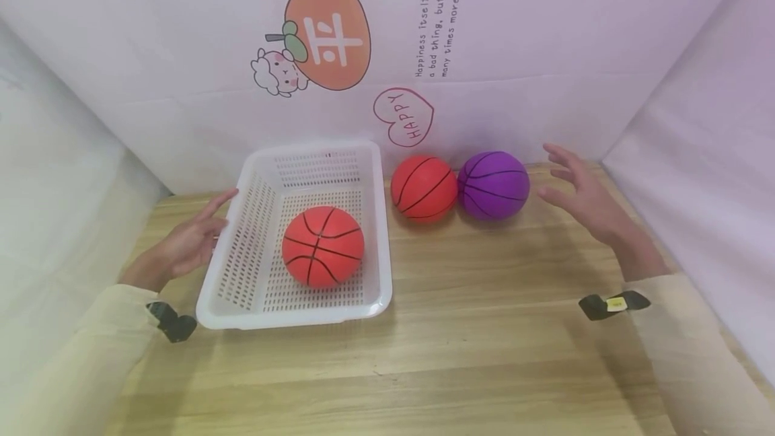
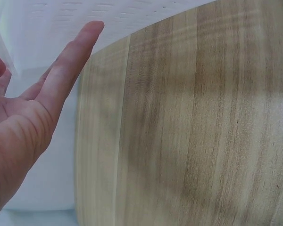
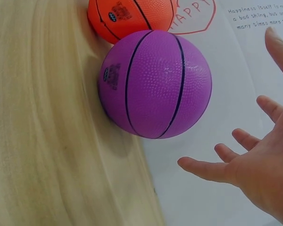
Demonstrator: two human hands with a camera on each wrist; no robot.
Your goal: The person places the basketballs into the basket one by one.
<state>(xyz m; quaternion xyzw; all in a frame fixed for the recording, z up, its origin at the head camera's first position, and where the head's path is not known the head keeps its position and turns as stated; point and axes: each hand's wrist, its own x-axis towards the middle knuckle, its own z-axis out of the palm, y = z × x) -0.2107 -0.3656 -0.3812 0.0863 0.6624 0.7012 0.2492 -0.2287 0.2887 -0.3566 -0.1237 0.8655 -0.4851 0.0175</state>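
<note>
At the left rim of a white plastic basket point(image 1: 386, 247), my left hand point(image 1: 192, 242) has one finger stretched along the outside. Whether its fingertips touch the rim I cannot tell; in the left wrist view that hand point(image 2: 42, 99) grips nothing. Inside the basket lies a red toy basketball point(image 1: 323, 247) with black lines. A second red ball point(image 1: 424, 188) and a purple ball point(image 1: 494, 186) sit side by side on the table, right of the basket. My right hand point(image 1: 578, 197) hovers just right of the purple ball, fingers spread and apart from it, as the right wrist view confirms.
The wooden table point(image 1: 448, 362) stretches in front of the basket and balls. Behind them rises a white cloth wall point(image 1: 514, 25) with printed pictures and text. White cloth also closes off the left and right sides.
</note>
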